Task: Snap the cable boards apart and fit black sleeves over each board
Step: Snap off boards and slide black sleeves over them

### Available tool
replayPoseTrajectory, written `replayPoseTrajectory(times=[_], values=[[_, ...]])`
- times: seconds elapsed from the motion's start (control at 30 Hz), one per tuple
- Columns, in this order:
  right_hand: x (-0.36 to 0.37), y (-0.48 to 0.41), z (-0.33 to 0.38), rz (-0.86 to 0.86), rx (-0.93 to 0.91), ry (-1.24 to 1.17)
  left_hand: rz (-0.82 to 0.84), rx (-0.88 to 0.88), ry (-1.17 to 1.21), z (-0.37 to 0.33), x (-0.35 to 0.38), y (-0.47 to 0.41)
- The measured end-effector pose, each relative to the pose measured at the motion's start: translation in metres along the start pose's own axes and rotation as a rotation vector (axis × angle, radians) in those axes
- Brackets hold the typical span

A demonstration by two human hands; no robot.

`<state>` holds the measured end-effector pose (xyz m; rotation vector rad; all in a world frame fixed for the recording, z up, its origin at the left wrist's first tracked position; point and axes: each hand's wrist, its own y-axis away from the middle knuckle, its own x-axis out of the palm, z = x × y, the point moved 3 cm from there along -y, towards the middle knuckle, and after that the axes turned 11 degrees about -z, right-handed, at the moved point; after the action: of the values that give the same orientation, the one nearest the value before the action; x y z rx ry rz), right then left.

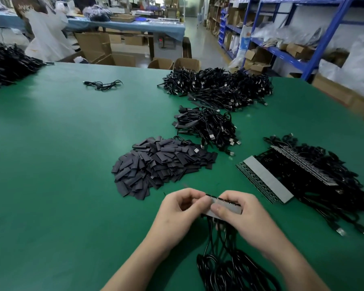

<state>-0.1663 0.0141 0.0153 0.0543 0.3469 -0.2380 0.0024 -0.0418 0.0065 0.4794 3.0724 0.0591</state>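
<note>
Cables (223, 267) hang below the board strip (227, 205), pinched between fingers of the left hand (177, 213) and right hand (242, 217); uneven bending could crack a board.

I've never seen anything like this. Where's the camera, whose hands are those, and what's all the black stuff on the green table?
No machine here: one camera worn on a person's head looks down at their own hands. The left hand and right hand pinch a short strip of cable boards, its black cables trailing toward the person. On the green table lie a pile of flat black sleeves, longer board panels with cables at the right, and heaps of cables farther off.
</note>
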Motion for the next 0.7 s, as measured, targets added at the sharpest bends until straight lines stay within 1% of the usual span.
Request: replayPoseTrajectory(times=[0.1, 0.17, 0.43, 0.7], values=[[0.004, 0.002, -0.004, -0.021, -0.040, 0.007, -0.021, 0.058, -0.089, -0.001, 0.000, 0.001], [0.004, 0.004, -0.008, -0.025, -0.057, -0.010, -0.007, 0.045, -0.093, 0.000, 0.001, 0.001], [0.006, 0.004, -0.013, 0.053, -0.002, -0.176, 0.094, -0.087, 0.052, 0.001, 0.004, 0.000], [0.007, 0.001, -0.010, 0.080, 0.018, -0.264, 0.103, -0.141, 0.128, 0.000, 0.005, 0.001]])
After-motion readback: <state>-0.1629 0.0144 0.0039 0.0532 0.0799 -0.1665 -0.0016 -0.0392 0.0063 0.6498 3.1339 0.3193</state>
